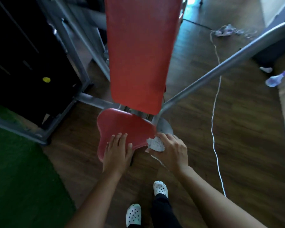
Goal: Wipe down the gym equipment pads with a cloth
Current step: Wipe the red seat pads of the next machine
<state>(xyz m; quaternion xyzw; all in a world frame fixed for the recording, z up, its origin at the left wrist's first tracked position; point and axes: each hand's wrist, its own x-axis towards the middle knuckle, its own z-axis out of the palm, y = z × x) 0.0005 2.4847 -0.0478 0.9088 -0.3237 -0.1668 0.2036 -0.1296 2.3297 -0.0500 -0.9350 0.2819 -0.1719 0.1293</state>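
Seat pad (125,129) — red, below back pad (141,55) | left hand (118,152): fingers straight, flat on its near part | right hand (171,150): fingers curled round cloth (155,143) at its right edge | cloth likely soft, light — best held bunched in palm

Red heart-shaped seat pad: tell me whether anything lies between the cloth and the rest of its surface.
The right hand grips the crumpled white cloth at the right edge of the red seat pad. Only the left hand, resting flat on the pad's near-left part, lies in the cloth's way; the remaining surface shows nothing.
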